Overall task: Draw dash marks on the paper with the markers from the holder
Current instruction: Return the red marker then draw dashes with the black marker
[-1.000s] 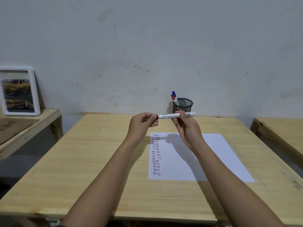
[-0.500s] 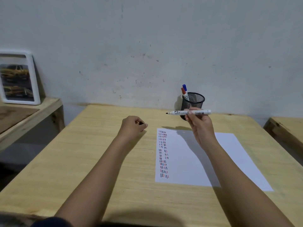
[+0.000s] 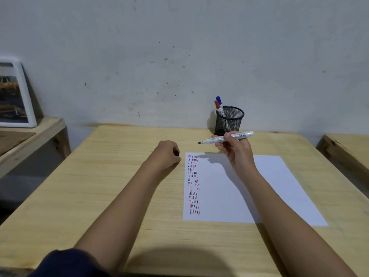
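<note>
Paper (image 3: 249,188) lay flat on the wooden worktop (image 3: 99,196), toward four o'clock from the middle of my view, its long side running away from me. Down its left margin ran narrow columns of short dash marks (image 3: 193,183) in black, red and blue, from the far edge nearly to the near edge; the remainder of the sheet was blank.

My right hand (image 3: 236,150) was raised above the far part of the paper, fingers pinching an uncapped black marker (image 3: 226,137) around the middle of its white barrel. The marker lay close to level, its dark tip pointing toward nine o'clock and clear of the sheet, its shadow falling on the top of the paper.

My left hand (image 3: 166,154) rested on the worktop just beside the paper's far left corner, curled into a loose fist. A small black piece (image 3: 176,153), apparently the marker's cap, showed between its fingers.

At twelve o'clock from the paper, against the wall (image 3: 179,56), stood a black mesh holder (image 3: 229,119). Two markers leaned in it toward eleven o'clock, one with a red cap (image 3: 217,104) and one with a blue cap (image 3: 219,100) just behind.

At nine o'clock, on a separate wooden shelf (image 3: 30,136), a white-framed picture (image 3: 16,94) leaned on the wall. Another wooden surface (image 3: 347,148) cut in at three o'clock.
</note>
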